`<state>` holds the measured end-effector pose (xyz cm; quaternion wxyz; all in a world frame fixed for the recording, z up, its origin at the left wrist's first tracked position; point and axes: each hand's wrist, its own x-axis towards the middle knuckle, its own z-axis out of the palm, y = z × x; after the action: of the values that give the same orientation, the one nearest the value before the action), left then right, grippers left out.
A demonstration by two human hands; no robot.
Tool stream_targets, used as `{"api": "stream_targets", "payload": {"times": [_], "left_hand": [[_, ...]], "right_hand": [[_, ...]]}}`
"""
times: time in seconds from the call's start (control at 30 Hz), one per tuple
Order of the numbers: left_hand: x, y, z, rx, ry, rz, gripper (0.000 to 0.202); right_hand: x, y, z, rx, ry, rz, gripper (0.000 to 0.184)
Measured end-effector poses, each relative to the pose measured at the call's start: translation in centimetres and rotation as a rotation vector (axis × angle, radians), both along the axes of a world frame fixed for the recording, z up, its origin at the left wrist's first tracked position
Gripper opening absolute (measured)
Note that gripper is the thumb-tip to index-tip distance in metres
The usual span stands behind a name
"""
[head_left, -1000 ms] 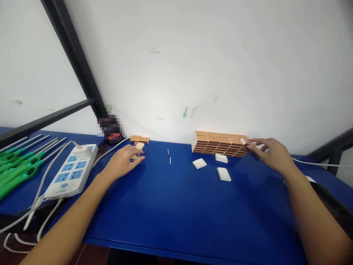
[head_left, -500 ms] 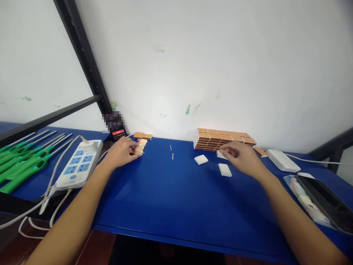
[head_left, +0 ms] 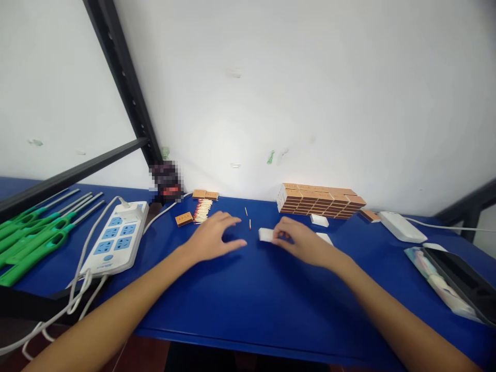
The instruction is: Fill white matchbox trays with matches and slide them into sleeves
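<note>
My right hand (head_left: 300, 240) pinches a small white matchbox tray (head_left: 265, 235) by its right end, just above the blue table. My left hand (head_left: 215, 235) is held out toward that tray with thumb and fingers apart, and nothing is in it. Behind the left hand lies a pile of red-tipped matches (head_left: 202, 210), with a brown matchbox (head_left: 184, 219) to its left. Two single matches, one (head_left: 246, 211) farther back and one (head_left: 250, 224) nearer, lie between the hands. Another white tray (head_left: 319, 220) sits beyond the right hand, which partly covers a further white piece (head_left: 324, 238).
Against the wall stands a stack of matchboxes (head_left: 320, 201). A white power strip (head_left: 116, 237) with cables and several green long-necked lighters (head_left: 42, 232) are on the left. To the right lie a white device (head_left: 402, 226) and a dark phone (head_left: 461, 279).
My left hand has moved right, away from the matches, uncovering the matchbox beside them. My right hand has come left from near the stack and taken hold of a white tray.
</note>
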<state>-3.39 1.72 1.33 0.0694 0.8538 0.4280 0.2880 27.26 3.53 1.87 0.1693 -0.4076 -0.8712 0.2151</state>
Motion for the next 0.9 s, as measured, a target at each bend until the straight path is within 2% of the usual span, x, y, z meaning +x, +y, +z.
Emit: {"api": "stream_targets", "payload": {"times": [0.07,0.13,0.2,0.27,0.37,0.5,0.63,0.77,0.9], "left_hand": [[1.2,-0.9,-1.6,-0.019,0.071,-0.065,0.064],[1.5,-1.4,-2.6,-0.044,0.084,-0.088,0.052],[1.2,-1.6,-3.0,-0.066,0.061,-0.095,0.035],[0.9,-1.4,-2.9,-0.094,0.03,-0.105,0.028],[0.3,-1.0,-2.5,-0.135,0.012,-0.118,0.031],[-0.3,-0.4,-2.0,-0.143,0.057,-0.104,0.031],[-0.5,-0.3,-1.9,-0.137,0.085,-0.096,0.03],[-0.5,-0.2,-2.1,-0.133,0.099,-0.093,0.031],[-0.7,-0.2,-2.0,-0.148,0.115,-0.067,0.033]], "right_hand": [[-2.6,-0.6,0.4,-0.072,0.013,0.12,0.019],[-4.3,0.3,0.4,-0.128,0.037,0.201,0.021],[-4.9,2.5,0.3,-0.118,0.093,0.163,0.021],[-4.6,5.3,-0.1,-0.057,0.09,0.124,0.024],[-4.1,8.4,-0.8,-0.133,0.008,0.192,0.027],[-4.3,9.2,-1.3,-0.213,-0.084,0.23,0.027],[-4.9,9.8,-1.4,-0.177,-0.071,0.178,0.025],[-5.3,12.1,-1.4,-0.082,-0.053,0.197,0.021],[-5.4,14.5,-1.6,-0.105,-0.079,0.271,0.022]]}}
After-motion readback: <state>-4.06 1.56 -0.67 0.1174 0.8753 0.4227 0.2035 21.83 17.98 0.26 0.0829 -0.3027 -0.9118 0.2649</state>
